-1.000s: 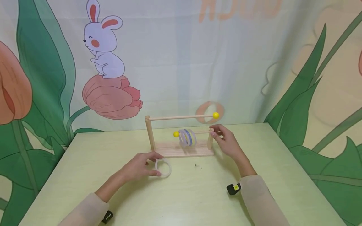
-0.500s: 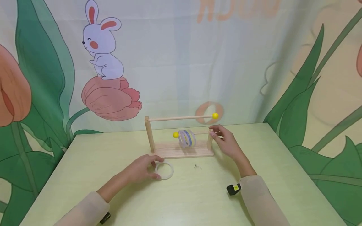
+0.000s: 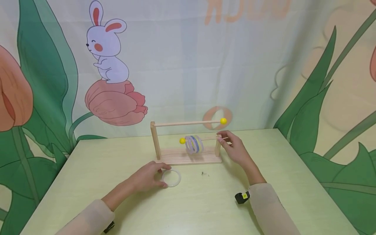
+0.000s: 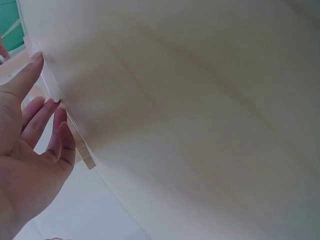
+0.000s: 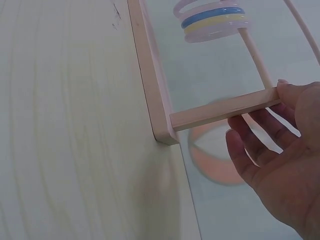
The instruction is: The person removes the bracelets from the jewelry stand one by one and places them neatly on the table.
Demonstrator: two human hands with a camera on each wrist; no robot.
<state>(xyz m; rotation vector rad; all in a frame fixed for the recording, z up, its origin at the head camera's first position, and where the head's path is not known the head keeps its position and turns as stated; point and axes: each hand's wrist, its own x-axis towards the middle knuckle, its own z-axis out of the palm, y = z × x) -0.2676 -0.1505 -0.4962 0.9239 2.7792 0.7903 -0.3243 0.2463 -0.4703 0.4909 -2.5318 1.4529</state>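
Observation:
My left hand (image 3: pixel 149 177) has thumb and fingertips at the near and far edges of a white translucent ring (image 3: pixel 180 178), which lies almost flat on the table in front of the stand. In the left wrist view the ring shows edge-on between thumb and fingers. My right hand (image 3: pixel 233 147) grips the top of the short upright post (image 5: pixel 220 111) of a wooden stand (image 3: pixel 210 157). From this post a lower rod (image 5: pixel 256 57) runs left to a yellow ball (image 3: pixel 182 140). Several rings hang on that rod, pale ones plus a blue ring (image 5: pixel 212 17) and a yellow one.
A tall post (image 3: pixel 155 142) at the stand's left end bears an upper rod (image 3: pixel 188 123) tipped with another yellow ball (image 3: pixel 223 121). Small dark specks (image 3: pixel 204 173) lie on the table (image 3: pixel 188 209) in front of the base. A printed curtain (image 3: pixel 176 65) hangs behind.
My left hand has shifted slightly right and towards me with the white ring, which has gone from tilted to nearly flat. The right hand keeps its place on the short post.

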